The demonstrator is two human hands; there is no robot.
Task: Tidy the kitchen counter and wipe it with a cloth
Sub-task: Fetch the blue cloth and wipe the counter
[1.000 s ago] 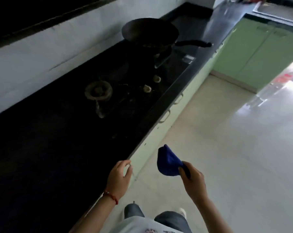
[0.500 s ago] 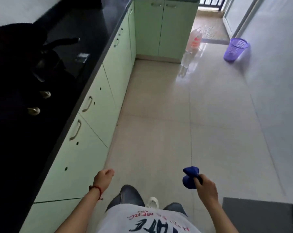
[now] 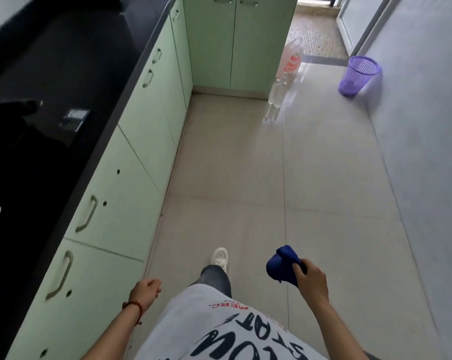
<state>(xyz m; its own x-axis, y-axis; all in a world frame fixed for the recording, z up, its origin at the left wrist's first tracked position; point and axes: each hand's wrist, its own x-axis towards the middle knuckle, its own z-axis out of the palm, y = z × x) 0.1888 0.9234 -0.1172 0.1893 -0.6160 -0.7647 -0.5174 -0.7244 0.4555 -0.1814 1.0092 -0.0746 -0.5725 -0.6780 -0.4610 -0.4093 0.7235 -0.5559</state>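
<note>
we log colours | cloth (image 3: 280,268) deep blue, lower right | counter (image 3: 64,74) black, upper left | cabinets (image 3: 131,165) pale green | basket (image 3: 358,75) purple mesh, upper right | floor (image 3: 245,165) beige tile | shirt (image 3: 219,328) grey w/ black+red lettering | wrist band (image 3: 136,306) red

Counter (image 3: 71,74) runs along 9 to 11 o'clock, cabinets (image 3: 131,157) under it. Bottles (image 3: 284,76) on the floor (image 3: 245,178) at 12, wastebasket (image 3: 358,75) at 1 by the wall (image 3: 427,152). Shoe (image 3: 219,258) just left of the cloth (image 3: 282,266).

Dim black counter (image 3: 51,74), glare on floor (image 3: 292,105)
</note>
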